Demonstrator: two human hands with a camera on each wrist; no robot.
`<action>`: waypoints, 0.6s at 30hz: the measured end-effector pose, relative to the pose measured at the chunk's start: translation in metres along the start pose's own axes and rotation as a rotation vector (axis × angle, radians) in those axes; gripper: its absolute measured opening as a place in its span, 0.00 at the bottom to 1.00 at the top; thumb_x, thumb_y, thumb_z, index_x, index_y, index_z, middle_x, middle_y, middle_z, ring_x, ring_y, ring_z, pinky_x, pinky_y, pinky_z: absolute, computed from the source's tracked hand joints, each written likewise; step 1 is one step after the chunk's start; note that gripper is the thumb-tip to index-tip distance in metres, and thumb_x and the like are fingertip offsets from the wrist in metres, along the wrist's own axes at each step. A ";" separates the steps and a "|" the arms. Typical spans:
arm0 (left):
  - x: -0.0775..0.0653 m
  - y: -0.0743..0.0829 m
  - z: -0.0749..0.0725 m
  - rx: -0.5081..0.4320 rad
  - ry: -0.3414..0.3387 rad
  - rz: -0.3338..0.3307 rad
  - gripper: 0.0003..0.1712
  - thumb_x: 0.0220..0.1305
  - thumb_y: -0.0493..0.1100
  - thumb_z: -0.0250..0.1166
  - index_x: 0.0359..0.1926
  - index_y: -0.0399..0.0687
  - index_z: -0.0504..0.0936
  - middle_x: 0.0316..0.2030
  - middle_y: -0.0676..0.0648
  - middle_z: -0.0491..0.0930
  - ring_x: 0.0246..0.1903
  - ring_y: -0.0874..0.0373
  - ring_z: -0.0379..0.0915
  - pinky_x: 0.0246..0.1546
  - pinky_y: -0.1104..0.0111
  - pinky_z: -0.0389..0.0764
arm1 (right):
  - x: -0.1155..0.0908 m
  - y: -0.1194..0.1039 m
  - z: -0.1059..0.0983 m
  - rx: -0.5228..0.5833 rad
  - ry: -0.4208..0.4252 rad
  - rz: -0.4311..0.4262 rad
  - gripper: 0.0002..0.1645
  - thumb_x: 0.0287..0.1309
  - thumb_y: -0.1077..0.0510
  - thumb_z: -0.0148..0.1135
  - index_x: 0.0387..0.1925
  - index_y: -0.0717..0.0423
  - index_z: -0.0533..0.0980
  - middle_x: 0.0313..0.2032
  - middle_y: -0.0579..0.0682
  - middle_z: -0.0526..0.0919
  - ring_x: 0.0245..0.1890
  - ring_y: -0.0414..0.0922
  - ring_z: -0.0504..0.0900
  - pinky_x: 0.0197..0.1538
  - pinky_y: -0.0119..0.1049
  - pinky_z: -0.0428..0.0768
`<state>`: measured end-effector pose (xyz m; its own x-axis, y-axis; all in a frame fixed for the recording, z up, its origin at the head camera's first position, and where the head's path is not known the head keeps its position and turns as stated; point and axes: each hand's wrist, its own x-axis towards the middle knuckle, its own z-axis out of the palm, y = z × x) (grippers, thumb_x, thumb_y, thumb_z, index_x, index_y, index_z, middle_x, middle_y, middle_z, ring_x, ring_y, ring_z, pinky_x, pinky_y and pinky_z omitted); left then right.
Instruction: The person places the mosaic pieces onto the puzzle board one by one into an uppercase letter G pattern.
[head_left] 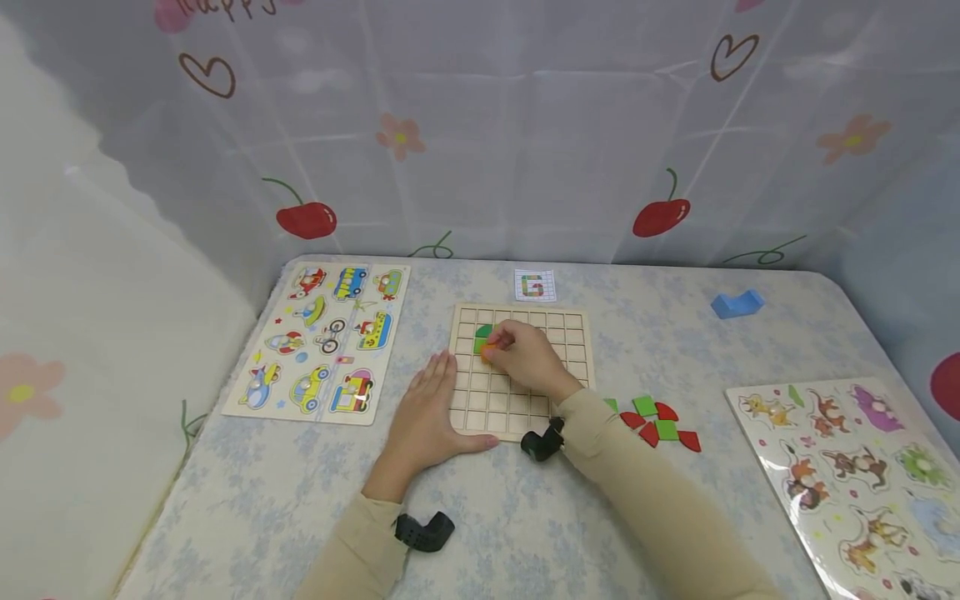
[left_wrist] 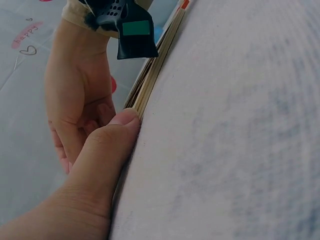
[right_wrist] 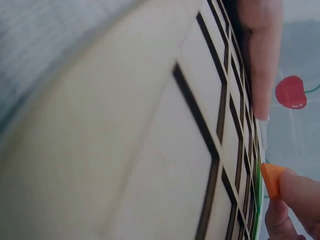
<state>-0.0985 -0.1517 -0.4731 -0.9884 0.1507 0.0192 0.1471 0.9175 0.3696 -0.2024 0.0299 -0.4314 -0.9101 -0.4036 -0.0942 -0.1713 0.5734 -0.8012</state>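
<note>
head: orange piece partly hidden

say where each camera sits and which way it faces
Head: worn on the head, facing forward and down at the gridded wooden board; left hand, right hand and sleeves show.
Left wrist: worn there, facing the board's edge; left thumb and right hand show.
Right wrist: worn there, facing low across the board; parts of both hands show.
Head and right wrist share the orange piece.

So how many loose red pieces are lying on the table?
4, beside the right sleeve: the leftmost piece, the lower-middle piece, the top piece and the rightmost piece. The sleeve may hide more.
</note>
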 end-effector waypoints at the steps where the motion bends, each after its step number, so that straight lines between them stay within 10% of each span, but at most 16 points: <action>1: 0.000 0.000 0.000 0.000 0.002 0.002 0.82 0.35 0.91 0.57 0.78 0.40 0.44 0.79 0.43 0.43 0.79 0.51 0.36 0.79 0.56 0.47 | 0.000 -0.001 0.002 -0.002 -0.001 -0.002 0.07 0.64 0.53 0.66 0.41 0.49 0.79 0.38 0.46 0.83 0.39 0.43 0.79 0.44 0.36 0.78; 18: -0.001 -0.001 0.001 -0.010 0.002 0.001 0.82 0.36 0.91 0.57 0.78 0.41 0.44 0.79 0.44 0.43 0.79 0.52 0.36 0.79 0.55 0.47 | -0.004 -0.004 0.013 -0.246 -0.019 -0.073 0.06 0.62 0.51 0.68 0.36 0.48 0.81 0.36 0.44 0.81 0.34 0.41 0.77 0.38 0.35 0.77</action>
<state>-0.0979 -0.1528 -0.4742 -0.9884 0.1505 0.0214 0.1474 0.9138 0.3785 -0.1930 0.0197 -0.4355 -0.8849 -0.4627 -0.0544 -0.3253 0.6971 -0.6389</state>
